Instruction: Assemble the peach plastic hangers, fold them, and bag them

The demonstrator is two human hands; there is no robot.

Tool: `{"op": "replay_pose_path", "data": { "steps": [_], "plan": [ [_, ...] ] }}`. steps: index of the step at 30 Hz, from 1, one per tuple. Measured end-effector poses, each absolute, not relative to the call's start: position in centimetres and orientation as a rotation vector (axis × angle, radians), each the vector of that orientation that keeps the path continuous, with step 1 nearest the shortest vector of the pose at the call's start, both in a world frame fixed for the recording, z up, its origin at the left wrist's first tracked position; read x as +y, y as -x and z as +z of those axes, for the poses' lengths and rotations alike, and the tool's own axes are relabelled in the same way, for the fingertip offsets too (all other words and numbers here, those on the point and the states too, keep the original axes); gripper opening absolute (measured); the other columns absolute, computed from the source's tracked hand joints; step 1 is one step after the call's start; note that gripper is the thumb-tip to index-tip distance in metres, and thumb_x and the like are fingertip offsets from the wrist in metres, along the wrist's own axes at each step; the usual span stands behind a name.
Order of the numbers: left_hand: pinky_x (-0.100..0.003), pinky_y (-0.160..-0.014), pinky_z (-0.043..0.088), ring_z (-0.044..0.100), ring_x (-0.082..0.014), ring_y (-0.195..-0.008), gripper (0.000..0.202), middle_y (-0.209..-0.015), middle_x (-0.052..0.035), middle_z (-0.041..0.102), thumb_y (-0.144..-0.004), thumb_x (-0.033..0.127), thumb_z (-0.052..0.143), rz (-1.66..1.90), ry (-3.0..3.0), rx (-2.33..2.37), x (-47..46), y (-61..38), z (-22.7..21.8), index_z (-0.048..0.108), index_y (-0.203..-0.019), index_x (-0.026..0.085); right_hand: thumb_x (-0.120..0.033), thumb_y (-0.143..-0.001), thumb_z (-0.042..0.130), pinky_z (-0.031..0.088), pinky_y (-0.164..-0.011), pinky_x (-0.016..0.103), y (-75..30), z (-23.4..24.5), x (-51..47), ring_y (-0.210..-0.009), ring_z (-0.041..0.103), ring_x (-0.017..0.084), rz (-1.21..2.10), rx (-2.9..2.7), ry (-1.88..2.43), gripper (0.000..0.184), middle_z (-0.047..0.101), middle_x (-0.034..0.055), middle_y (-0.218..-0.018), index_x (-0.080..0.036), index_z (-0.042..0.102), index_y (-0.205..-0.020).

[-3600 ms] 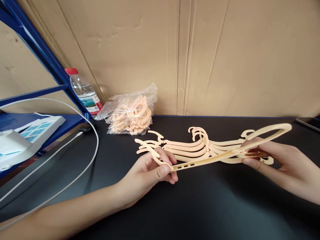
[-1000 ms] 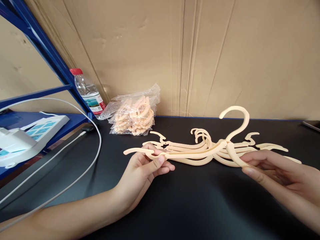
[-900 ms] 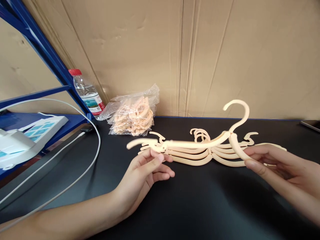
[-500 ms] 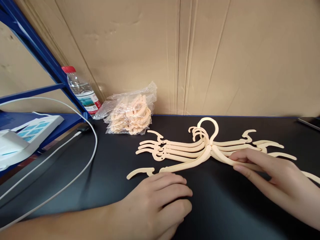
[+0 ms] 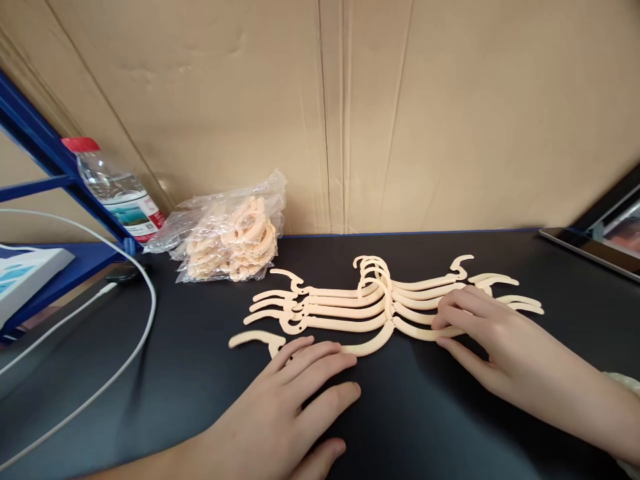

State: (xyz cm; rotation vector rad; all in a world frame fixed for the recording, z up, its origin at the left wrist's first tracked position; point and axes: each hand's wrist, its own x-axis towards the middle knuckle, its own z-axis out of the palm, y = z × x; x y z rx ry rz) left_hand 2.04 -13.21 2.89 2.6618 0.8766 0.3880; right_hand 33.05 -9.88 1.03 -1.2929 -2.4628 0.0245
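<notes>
Several cream plastic folding clothes hangers point(image 5: 345, 310) lie flat in an overlapping row on the black table, their hooks point(image 5: 373, 267) lined up in the middle. The nearest hanger point(image 5: 373, 343) has its left arm partly under the fingers of my left hand point(image 5: 295, 393), which is open with the fingers spread. My right hand point(image 5: 485, 333) has its thumb and fingers closed about the right arm of that same hanger. The right hand hides part of the hangers' right ends.
A clear plastic bag point(image 5: 230, 233) of more cream hanger parts lies at the back left, beside a red-capped water bottle point(image 5: 120, 193). A white cable point(image 5: 150, 300) loops at left near a blue frame point(image 5: 65, 167). A dark-screened tablet-like device point(image 5: 590, 250) is at back right.
The nearest hanger's hook has come down into line with the others. My left hand has spread its fingers onto its left arm. The view has shifted right.
</notes>
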Motion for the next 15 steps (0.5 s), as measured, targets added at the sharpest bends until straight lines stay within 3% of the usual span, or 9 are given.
{"op": "replay_pose_path", "data": {
  "steps": [7, 9, 11, 15],
  "plan": [
    [-0.06, -0.115, 0.024, 0.039, -0.0373, -0.139, 0.056, -0.149, -0.0113, 0.045, -0.083, 0.021, 0.064, 0.259, -2.72, 0.906, -13.2, -1.8, 2.3, 0.054, -0.137, 0.024, -0.029, -0.092, 0.044, 0.049, -0.069, 0.04, -33.8, 1.4, -9.9, -0.082, 0.059, 0.025, -0.228, -2.47, 1.384, 0.019, 0.06, 0.0073, -0.087, -0.022, 0.055, -0.077],
    [-0.06, -0.114, 0.025, 0.037, -0.0379, -0.139, 0.06, -0.152, -0.0106, 0.041, -0.084, 0.023, 0.064, 0.259, -2.714, 0.933, -13.3, -1.8, 2.5, 0.049, -0.142, 0.025, -0.029, -0.092, 0.045, 0.052, -0.077, 0.043, -33.6, 1.4, -10.0, -0.094, 0.061, 0.028, -0.246, -2.466, 1.36, 0.017, 0.063, 0.0098, -0.101, -0.021, 0.059, -0.095],
    [-0.06, -0.113, 0.027, 0.036, -0.0381, -0.14, 0.066, -0.154, -0.0097, 0.036, -0.085, 0.025, 0.065, 0.27, -2.702, 0.951, -13.4, -1.9, 2.6, 0.043, -0.146, 0.028, -0.035, -0.093, 0.045, 0.052, -0.089, 0.046, -33.2, 1.1, -10.2, -0.111, 0.058, 0.031, -0.255, -2.459, 1.316, 0.033, 0.061, 0.0128, -0.122, -0.019, 0.055, -0.121],
    [-0.06, -0.114, 0.026, 0.03, -0.0386, -0.143, 0.078, -0.157, -0.0102, 0.028, -0.087, 0.035, 0.063, 0.275, -2.728, 0.985, -13.2, -1.4, 1.8, 0.024, -0.154, 0.027, -0.049, -0.097, 0.041, 0.044, -0.105, 0.052, -32.7, -0.5, -9.9, -0.136, 0.041, 0.035, -0.35, -2.493, 1.251, 0.068, 0.041, 0.0184, -0.15, -0.013, 0.023, -0.152]
  ]
}}
